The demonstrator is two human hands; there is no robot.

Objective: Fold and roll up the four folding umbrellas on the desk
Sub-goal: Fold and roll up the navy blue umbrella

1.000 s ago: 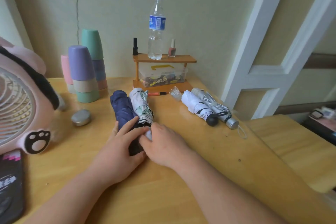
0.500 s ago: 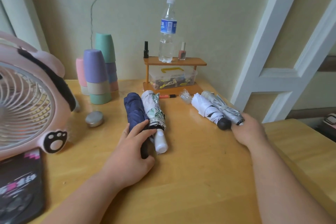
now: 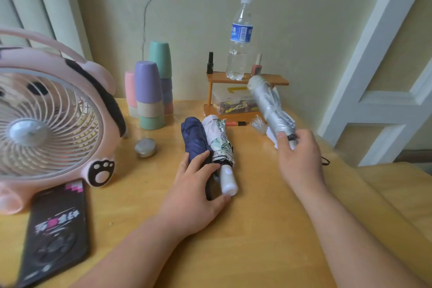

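Item: four folding umbrellas, one in hand. Right hand closed around the handle end of the silver umbrella, held clear of the counter at centre right of the frame, its tip slanting up-left. Left hand lies relaxed, fingers nearly straight, over the navy umbrella, which touches the floral umbrella at frame centre. A white scrap behind the right hand is probably the fourth (mostly hidden). Hazards: the raised tip is close to the wooden shelf carrying the water bottle, so a careless swing could topple it; slick canopy cloth may spring loose if grip slackens. Materials: silver fabric metallic and crinkled, in a blurred roll; navy matte with soft pleats; floral pale with leaf print and a smooth white cylindrical handle; counter glossy yellow wood.
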